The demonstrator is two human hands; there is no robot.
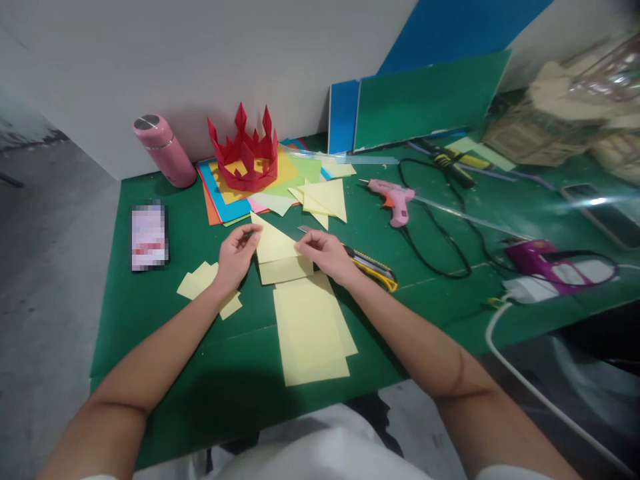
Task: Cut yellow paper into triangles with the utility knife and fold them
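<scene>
A sheet of pale yellow paper (274, 241), folded along a slanted edge, is held between my two hands over the green table. My left hand (239, 252) pinches its left side, and my right hand (323, 252) pinches the right corner. Below the folded part a flat strip of the paper shows. Nearer to me lie several yellow sheets (313, 333) in a loose stack. Small yellow paper pieces (231, 307) lie partly under my left wrist. A yellow and black utility knife (373, 267) rests beside my right hand, partly hidden by it.
Behind my hands a red paper crown (247, 160) stands on coloured sheets (225, 207), near folded yellow pieces (327, 200). A pink bottle (167, 153) and a phone-like object (149, 237) are left. To the right lie a pink glue gun (395, 199), its cord, pliers (453, 167) and a power strip (540, 287).
</scene>
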